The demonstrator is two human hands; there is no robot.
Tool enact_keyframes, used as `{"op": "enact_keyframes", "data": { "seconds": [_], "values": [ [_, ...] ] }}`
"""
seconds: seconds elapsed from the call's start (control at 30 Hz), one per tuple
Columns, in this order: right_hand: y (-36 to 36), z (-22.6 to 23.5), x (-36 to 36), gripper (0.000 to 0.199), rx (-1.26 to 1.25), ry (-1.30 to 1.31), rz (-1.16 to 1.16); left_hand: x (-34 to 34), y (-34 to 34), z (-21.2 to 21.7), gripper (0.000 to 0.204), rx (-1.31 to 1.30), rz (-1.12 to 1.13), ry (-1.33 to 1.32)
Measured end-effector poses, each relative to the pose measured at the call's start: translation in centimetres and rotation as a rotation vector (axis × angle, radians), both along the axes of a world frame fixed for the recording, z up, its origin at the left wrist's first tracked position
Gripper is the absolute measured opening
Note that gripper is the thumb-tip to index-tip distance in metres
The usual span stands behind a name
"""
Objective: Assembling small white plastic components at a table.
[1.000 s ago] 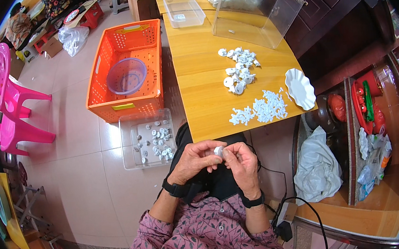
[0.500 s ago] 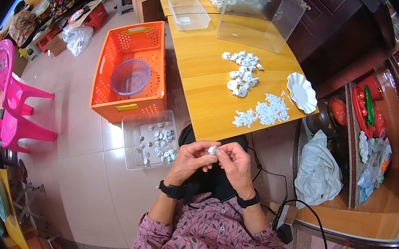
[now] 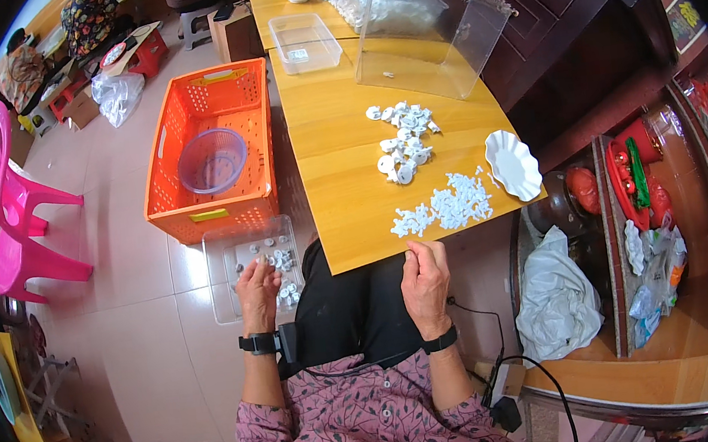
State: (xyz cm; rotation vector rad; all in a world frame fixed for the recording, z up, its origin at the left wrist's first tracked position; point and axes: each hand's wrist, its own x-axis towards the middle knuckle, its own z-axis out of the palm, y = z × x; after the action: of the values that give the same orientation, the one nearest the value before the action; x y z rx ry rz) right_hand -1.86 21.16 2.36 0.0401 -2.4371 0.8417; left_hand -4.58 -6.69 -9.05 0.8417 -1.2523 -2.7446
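Observation:
My left hand (image 3: 258,290) hangs over a clear plastic tray (image 3: 223,273) on the floor, which holds several small white and grey parts. A small piece sits at its fingertips; whether it is gripped I cannot tell. My right hand (image 3: 425,281) rests at the near edge of the wooden table (image 3: 341,179), fingers loosely curled, holding nothing that I can see. On the table lie a pile of small white pieces (image 3: 449,206) and a group of white round caps (image 3: 402,140). A white scalloped dish (image 3: 512,165) stands at the table's right edge.
An orange crate (image 3: 208,146) with a clear bowl (image 3: 211,160) stands left of the table. Clear plastic boxes (image 3: 425,32) and a shallow tray (image 3: 302,42) sit at the far end. Pink chairs (image 3: 12,214) are at left. A dark cabinet and shelf with red items are at right.
My hands, earlier together in my lap working a small white piece, have separated. The left moved out over the floor tray; the right moved up to the table's edge.

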Motion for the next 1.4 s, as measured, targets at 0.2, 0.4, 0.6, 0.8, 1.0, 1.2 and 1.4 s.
{"op": "enact_keyframes", "data": {
  "seconds": [0.2, 0.4, 0.6, 0.8, 1.0, 1.2, 1.4],
  "values": [
    [0.0, -0.4, -0.7, 0.027, 0.212, -0.098, -0.049, 0.5, -2.4, -6.5, 0.013, 0.210, 0.098, -0.135],
    [-0.3, -0.7, -1.5, 0.040, 0.364, -0.181, -0.010, 0.4, -2.2, -5.9, 0.020, 0.147, 0.060, -0.171],
    [0.0, -1.0, -1.7, 0.037, 0.297, -0.160, -0.010, 0.6, 2.0, 3.2, 0.030, 0.141, -0.045, 0.111],
    [1.7, -1.4, -1.9, 0.034, 0.322, -0.124, -0.062, 2.1, 6.2, 9.2, 0.034, 0.212, -0.652, 0.386],
    [2.1, -1.6, -2.2, 0.035, 0.316, -0.129, -0.139, 1.5, 9.6, 8.7, 0.037, 0.113, -1.071, 0.341],
    [1.7, -1.2, -2.0, 0.035, 0.332, -0.109, -0.028, 0.7, 10.7, 7.5, 0.041, 0.258, -1.161, 0.328],
    [2.3, -1.2, -3.1, 0.036, 0.291, -0.066, -0.075, 0.6, 11.1, 6.7, 0.041, 0.291, -1.114, 0.262]
  ]
}}
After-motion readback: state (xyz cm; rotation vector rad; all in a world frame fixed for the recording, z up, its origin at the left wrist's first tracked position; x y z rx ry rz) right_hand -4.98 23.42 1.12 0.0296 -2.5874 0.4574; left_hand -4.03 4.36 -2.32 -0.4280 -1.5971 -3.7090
